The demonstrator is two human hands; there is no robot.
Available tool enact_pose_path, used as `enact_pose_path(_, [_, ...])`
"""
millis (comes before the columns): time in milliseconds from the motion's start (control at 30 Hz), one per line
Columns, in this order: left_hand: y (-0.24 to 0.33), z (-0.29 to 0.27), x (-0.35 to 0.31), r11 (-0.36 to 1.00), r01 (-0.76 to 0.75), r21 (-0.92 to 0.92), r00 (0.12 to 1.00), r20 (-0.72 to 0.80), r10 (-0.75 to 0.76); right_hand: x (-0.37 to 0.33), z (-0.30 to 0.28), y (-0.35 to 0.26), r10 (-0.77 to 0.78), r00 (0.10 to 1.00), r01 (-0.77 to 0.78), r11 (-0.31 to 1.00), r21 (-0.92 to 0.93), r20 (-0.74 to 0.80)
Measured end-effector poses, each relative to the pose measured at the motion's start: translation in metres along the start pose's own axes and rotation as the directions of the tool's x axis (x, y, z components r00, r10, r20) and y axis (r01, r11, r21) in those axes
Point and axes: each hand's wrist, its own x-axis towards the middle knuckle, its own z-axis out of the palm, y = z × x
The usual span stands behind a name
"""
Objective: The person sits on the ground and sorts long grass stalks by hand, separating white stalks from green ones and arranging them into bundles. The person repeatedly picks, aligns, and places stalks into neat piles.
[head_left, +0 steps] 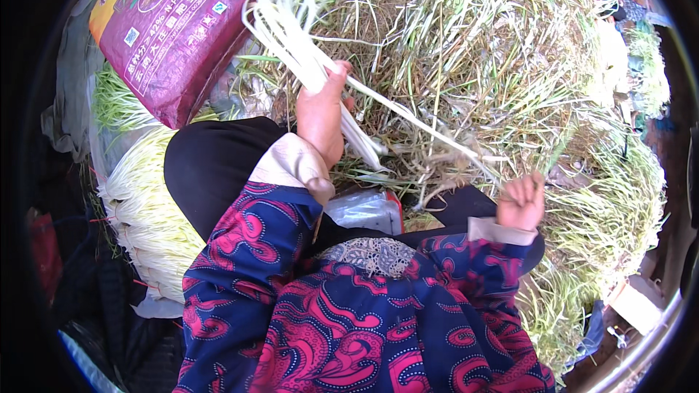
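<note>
My left hand (320, 113) is closed around a bunch of long white stalks (291, 47), which look like blanched chives or young garlic. Their loose tops point up and away, and their lower ends stick out below my fist. One long stalk (415, 118) slants away from the bunch toward my right hand, with brownish, ragged matter along its lower end. My right hand (520, 202) is at the right with its fingers curled in. A blurred green blade (557, 153) rises by its fingertips; what the fingers grip is hidden.
A big heap of loose green and straw-coloured leaves (466, 36) spreads ahead and to the right. At the far left a purple printed sack (175, 36) lies beside rows of neatly bundled pale stalks (145, 204). Clear plastic (364, 211) with a red edge sits at my lap.
</note>
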Motion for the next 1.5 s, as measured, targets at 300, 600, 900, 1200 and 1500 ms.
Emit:
enact_pose_path(300, [-0.009, 0.007, -0.015, 0.986, 0.115, 0.12, 0.836, 0.524, -0.161, 0.014, 0.055, 0.055, 0.276, 0.958, -0.059, 0.437, -0.897, 0.072])
enact_pose_path(600, [-0.009, 0.01, -0.015, 0.977, 0.124, 0.172, 0.73, 0.652, -0.207, 0.04, 0.058, 0.129, 0.504, 0.861, -0.438, 0.802, -0.407, 0.066])
enact_pose_path(900, [0.005, 0.008, -0.012, 0.954, 0.246, -0.171, 0.865, 0.482, -0.137, 0.089, -0.016, 0.044, 0.148, 0.973, -0.205, 0.907, -0.368, -0.179])
enact_pose_path(1200, [0.004, 0.004, -0.01, 0.97, 0.158, -0.183, 0.92, 0.384, -0.077, 0.127, -0.098, -0.043, -0.371, 0.913, -0.14, -0.676, -0.723, 0.17])
enact_pose_path(1500, [0.005, 0.0, -0.012, 0.981, 0.162, -0.102, 0.922, 0.369, -0.114, 0.124, -0.105, -0.063, -0.107, 0.988, -0.015, -0.774, -0.633, 0.108])
